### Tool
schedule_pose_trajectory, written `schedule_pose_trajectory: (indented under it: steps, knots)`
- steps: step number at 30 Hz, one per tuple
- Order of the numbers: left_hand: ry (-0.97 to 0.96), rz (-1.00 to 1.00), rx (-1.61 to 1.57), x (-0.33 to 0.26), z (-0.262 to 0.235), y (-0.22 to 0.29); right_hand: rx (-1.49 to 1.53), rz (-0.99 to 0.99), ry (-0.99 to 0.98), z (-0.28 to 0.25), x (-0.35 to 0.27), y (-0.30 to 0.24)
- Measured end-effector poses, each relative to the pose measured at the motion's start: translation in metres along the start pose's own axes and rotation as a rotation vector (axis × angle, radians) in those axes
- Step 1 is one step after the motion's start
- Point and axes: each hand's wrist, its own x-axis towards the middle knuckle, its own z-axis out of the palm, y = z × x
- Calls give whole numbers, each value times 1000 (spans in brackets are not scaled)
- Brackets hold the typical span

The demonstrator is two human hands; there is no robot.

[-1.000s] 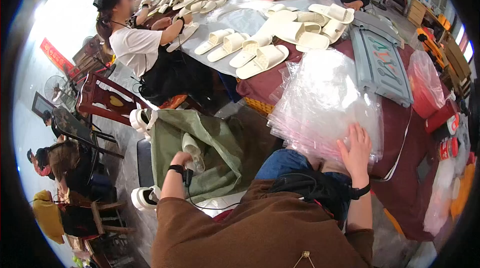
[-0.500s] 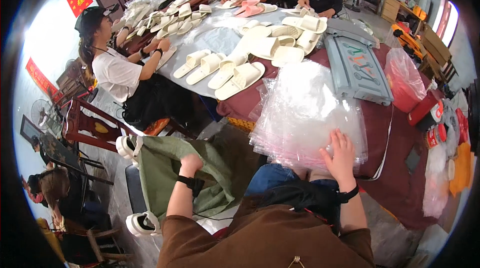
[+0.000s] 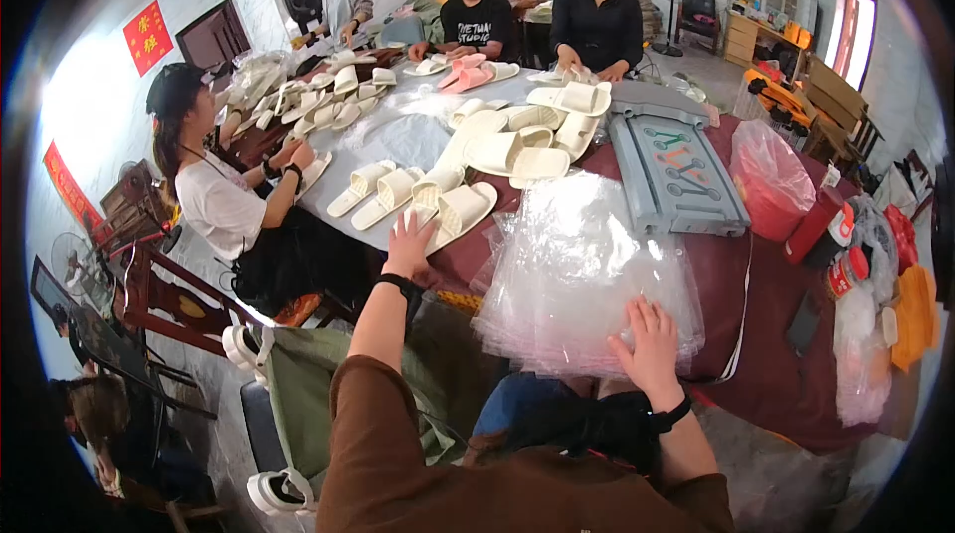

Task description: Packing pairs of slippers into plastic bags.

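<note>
My left hand (image 3: 408, 250) is stretched out to the near edge of the table, its fingers apart, at the heel end of a pair of cream slippers (image 3: 468, 207). Whether the fingertips touch them I cannot tell. A second pair of cream slippers (image 3: 391, 192) lies just left of that one. My right hand (image 3: 649, 342) rests flat, fingers spread, on the near right part of a stack of clear plastic bags (image 3: 577, 265). At my left side hangs a green cloth bag (image 3: 318, 374), with neither hand on it.
More cream slippers (image 3: 522, 150) are heaped beyond the bags. A grey plastic case (image 3: 681, 170) and a red plastic bag (image 3: 771, 185) stand to the right. A co-worker in a white shirt (image 3: 214, 200) sits at left; others are across the table. A wooden chair (image 3: 179, 299) stands nearby.
My left hand has left the green cloth bag and moved forward to the slippers, opening out. The right hand stays on the plastic bags. The view has tilted up.
</note>
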Motion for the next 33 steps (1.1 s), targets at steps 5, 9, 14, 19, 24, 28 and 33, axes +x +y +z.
schedule_pose_trajectory:
  steps: [5, 9, 14, 19, 24, 28, 33]
  knots:
    - [215, -56, -83, -18, 35, 7, 12, -9, 6, 1, 1, -4]
    - [323, -34, 164, -56, 21, 39, 16, -7, 36, 1, 2, -2]
    - [461, 87, -258, -82, -16, 25, 38, 20, 34, -1, 1, -3]
    - [656, -8, -233, -91, -37, 1, 28, 12, 4, 4, 0, -3]
    - [811, 3, -314, -98, -104, 29, 51, 20, 37, 3, 0, -2]
    - [904, 174, -373, -111, -158, 89, 25, 5, 68, 6, -1, 3]
    - [582, 175, -270, -125, -164, 184, 60, 5, 59, 7, 0, -2]
